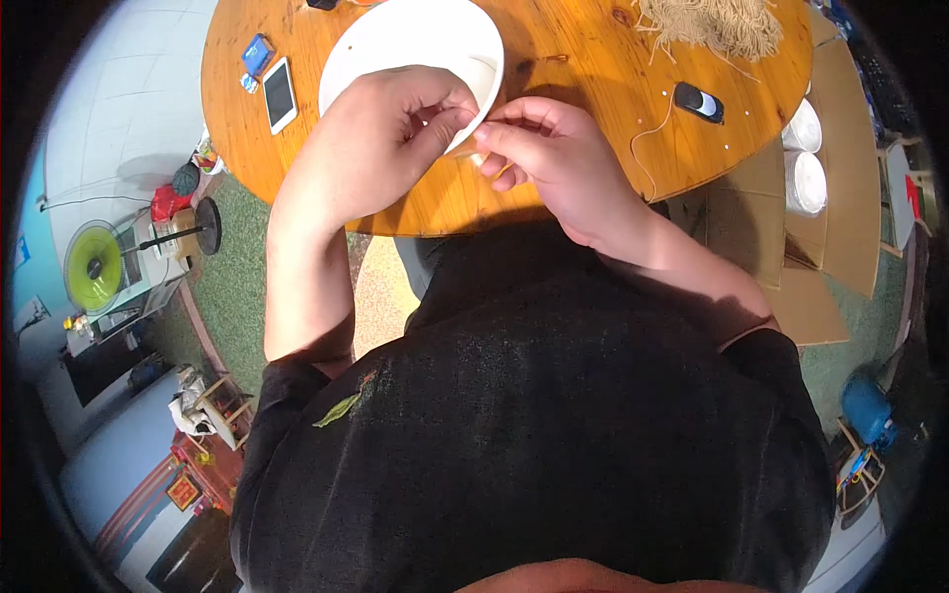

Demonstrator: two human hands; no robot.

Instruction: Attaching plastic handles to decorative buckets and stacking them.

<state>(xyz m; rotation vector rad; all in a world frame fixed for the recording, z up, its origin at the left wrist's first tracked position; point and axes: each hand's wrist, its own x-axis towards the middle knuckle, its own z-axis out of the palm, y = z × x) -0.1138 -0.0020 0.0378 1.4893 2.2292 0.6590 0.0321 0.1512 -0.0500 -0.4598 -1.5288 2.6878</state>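
Note:
A white round container (pixel 410 38), open toward me, stands at the near side of the wooden table. My left hand (pixel 390 138) reaches over its near rim, with thumb and fingertips pinched together by the right part of that rim. Just beside them, my right hand (pixel 554 153) has its thumb and index finger closed in a pinch at the outside of the rim, the other fingers curled. The two sets of fingertips almost meet. Whatever lies between them is too small and too covered to make out.
On the round wooden table (pixel 583 59) lie a bundle of tan cords (pixel 717 25), a small black device (pixel 699 103), a white phone (pixel 280 96) and a blue pack (pixel 258 54). An open cardboard box (pixel 825 227) with stacked white tubs (pixel 806 183) stands right. A fan (pixel 94 267) stands left.

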